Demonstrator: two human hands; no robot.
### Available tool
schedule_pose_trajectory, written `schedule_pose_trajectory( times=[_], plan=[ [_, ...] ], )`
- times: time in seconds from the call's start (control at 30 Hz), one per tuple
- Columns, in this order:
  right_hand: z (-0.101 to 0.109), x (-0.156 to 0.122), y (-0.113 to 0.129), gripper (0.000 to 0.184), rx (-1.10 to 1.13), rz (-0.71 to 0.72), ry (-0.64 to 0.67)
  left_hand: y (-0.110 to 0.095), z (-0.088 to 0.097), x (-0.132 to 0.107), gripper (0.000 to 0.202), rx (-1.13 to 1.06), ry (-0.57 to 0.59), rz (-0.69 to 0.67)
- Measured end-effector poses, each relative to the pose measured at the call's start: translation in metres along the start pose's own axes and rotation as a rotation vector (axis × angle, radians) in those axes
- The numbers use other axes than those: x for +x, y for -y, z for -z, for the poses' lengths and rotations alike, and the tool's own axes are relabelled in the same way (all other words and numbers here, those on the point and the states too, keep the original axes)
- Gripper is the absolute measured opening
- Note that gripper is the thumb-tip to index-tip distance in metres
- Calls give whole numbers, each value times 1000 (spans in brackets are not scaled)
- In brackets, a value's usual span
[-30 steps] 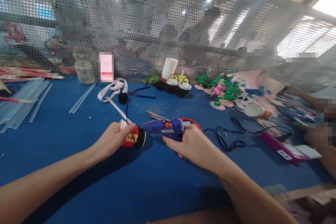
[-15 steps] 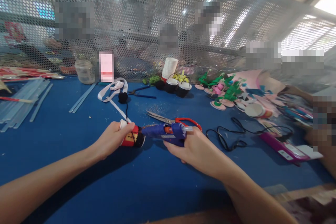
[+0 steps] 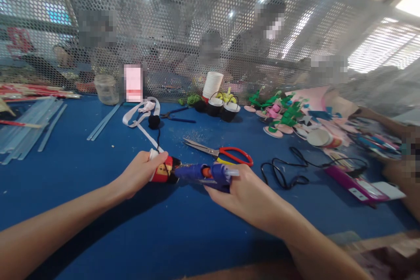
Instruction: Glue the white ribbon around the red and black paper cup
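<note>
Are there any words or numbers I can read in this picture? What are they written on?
No text here can be read.
On the glue gun in the right hand: no lettering can be made out.
On the pink card at the back: blurred out, unreadable.
On the purple box far right: a white label, print too small to read.
On the red and black figure in the left hand: no lettering shows.

A craft workshop with shared work stations: a blue table (image 3: 82,162) strewn with clear glue sticks (image 3: 26,127), scissors (image 3: 223,154), a stack of paper cups (image 3: 212,84) and cut foam shapes (image 3: 284,116), a glue gun (image 3: 193,171) at a painted cup figure (image 3: 164,170), and other people (image 3: 243,50) seated behind a perforated metal screen (image 3: 170,8).
</note>
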State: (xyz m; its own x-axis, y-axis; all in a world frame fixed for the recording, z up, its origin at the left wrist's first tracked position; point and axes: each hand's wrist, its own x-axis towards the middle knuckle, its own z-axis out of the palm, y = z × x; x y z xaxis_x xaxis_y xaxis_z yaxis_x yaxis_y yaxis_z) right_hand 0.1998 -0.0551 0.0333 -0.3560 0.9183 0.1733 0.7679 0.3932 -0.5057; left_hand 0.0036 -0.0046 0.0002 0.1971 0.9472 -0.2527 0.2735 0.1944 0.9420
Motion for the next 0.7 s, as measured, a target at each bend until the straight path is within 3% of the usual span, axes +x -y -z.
schedule_pose_trajectory(
  times=[0.17,0.4,0.7],
  plan=[
    [-4,-2,0,13,-126,76,-84,-3,-2,-1,36,-37,0,15],
    [-3,-1,-1,11,-62,7,-36,-3,-2,-1,37,-33,4,39],
    [-4,-2,-1,14,-85,52,-56,-3,-2,-1,36,-39,4,37]
  ],
)
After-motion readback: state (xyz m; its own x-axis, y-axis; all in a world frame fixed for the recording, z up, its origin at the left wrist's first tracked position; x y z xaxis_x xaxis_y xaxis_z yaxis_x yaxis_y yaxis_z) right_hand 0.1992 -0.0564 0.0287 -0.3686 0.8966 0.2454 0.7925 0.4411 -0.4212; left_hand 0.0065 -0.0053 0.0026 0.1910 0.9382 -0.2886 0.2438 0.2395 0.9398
